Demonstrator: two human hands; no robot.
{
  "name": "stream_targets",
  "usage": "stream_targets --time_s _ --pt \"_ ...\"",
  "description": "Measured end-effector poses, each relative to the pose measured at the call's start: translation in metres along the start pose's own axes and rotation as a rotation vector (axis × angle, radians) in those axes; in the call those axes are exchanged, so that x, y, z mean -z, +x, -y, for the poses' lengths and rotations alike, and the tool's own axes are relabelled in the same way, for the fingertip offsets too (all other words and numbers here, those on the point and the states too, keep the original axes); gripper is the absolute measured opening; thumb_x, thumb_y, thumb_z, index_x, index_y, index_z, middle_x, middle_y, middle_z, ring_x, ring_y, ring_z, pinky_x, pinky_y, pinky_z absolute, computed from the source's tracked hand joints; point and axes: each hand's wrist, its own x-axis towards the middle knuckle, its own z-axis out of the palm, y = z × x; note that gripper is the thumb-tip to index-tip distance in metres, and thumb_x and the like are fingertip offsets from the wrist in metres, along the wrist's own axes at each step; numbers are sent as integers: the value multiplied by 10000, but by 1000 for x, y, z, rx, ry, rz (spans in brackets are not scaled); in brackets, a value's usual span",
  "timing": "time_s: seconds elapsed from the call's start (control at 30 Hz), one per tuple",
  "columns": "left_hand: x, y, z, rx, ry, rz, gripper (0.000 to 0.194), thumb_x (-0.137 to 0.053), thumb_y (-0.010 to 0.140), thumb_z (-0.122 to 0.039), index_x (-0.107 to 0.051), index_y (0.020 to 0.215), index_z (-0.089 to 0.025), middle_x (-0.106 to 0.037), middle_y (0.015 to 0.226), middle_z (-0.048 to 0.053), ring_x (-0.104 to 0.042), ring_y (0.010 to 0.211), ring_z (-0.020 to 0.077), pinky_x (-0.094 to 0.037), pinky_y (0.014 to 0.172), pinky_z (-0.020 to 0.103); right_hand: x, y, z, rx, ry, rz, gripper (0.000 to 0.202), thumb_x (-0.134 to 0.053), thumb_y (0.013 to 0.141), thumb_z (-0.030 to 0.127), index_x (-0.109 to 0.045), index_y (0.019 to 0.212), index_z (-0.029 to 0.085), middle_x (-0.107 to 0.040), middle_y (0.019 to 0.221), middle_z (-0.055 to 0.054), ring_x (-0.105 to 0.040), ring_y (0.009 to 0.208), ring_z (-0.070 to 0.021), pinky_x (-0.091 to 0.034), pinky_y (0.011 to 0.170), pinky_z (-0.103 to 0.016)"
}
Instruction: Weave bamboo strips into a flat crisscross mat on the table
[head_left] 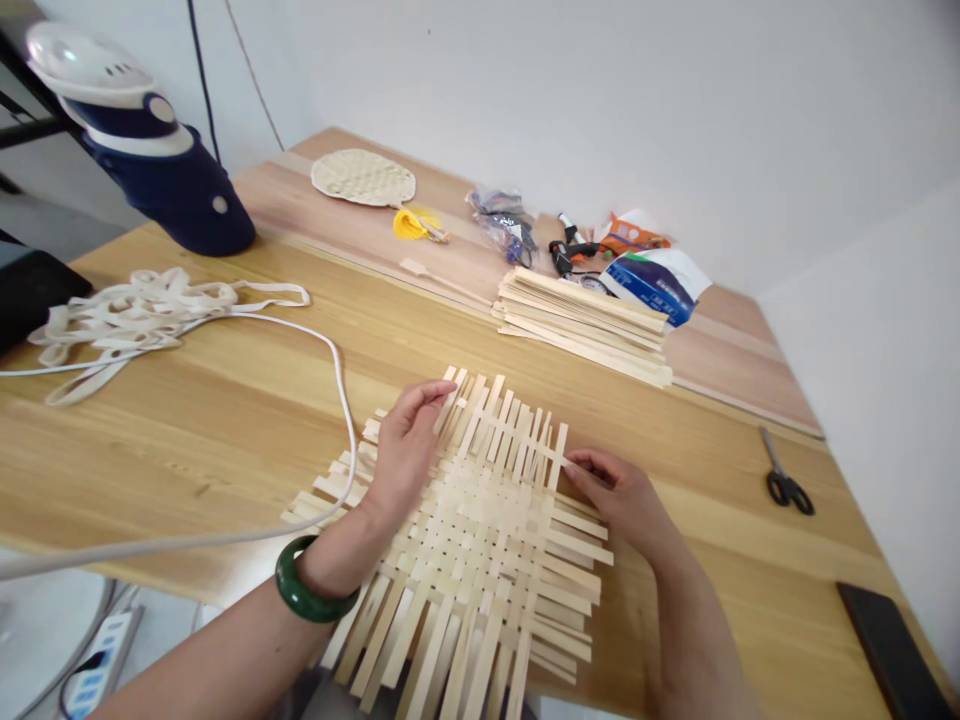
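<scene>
A mat of pale flat strips (pixel 472 520), woven in the middle with loose ends fanning out, lies at the table's near edge. Over its upper left part is my left hand (pixel 409 440), a green bangle on the wrist, with its fingertips together at the tops of the upright strips. Beyond the mat's upper right corner, my right hand (pixel 611 490) pinches the end of a crosswise strip (pixel 517 432) that runs through the upright ends.
A bundle of strips (pixel 585 325) lies behind the mat. Scissors (pixel 784 480) and a black phone-like slab (pixel 892 650) are at right. A white cable (pixel 341 370) crosses near my left hand, beside coiled cream tape (pixel 142 315). Farther back are a round woven fan (pixel 364 177) and a glue gun (pixel 570 250).
</scene>
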Motion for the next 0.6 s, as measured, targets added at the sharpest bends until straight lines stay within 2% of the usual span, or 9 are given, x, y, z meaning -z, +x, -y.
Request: stream_targets --time_s 0.17,0.43,0.53,0.6 --pt "0 0 -2 4 -13 9 221 -583 816 -289 -737 946 -197 -724 1054 51 -634 1068 211 -439 1039 382 5 4 5 73 -42 -38 280 -592 828 466 -712 956 248 -746 1004 -38 -665 963 -234 -510 841 -338" --pt "-1 4 1 -24 -5 18 197 -571 801 -282 -730 891 -208 -726 1046 48 -626 1092 216 -422 1058 380 1 18 11 158 -72 -68 262 -574 819 443 -691 922 233 -725 858 -28 -651 817 -208 -485 767 -336" --pt "1 3 -4 -33 -34 29 214 -562 798 -287 -715 913 -191 -722 1040 55 -630 1078 217 -433 1045 387 -4 19 11 157 -65 -110 268 -562 822 438 -682 942 231 -723 885 -31 -647 836 -207 -470 770 -333" --pt "6 4 -10 -85 1 53 233 -541 809 -286 -707 940 -187 -713 1047 60 -630 1069 217 -443 1035 394 -6 18 11 147 -76 -112 259 -550 825 434 -681 927 234 -727 923 -35 -647 869 -214 -463 786 -338"
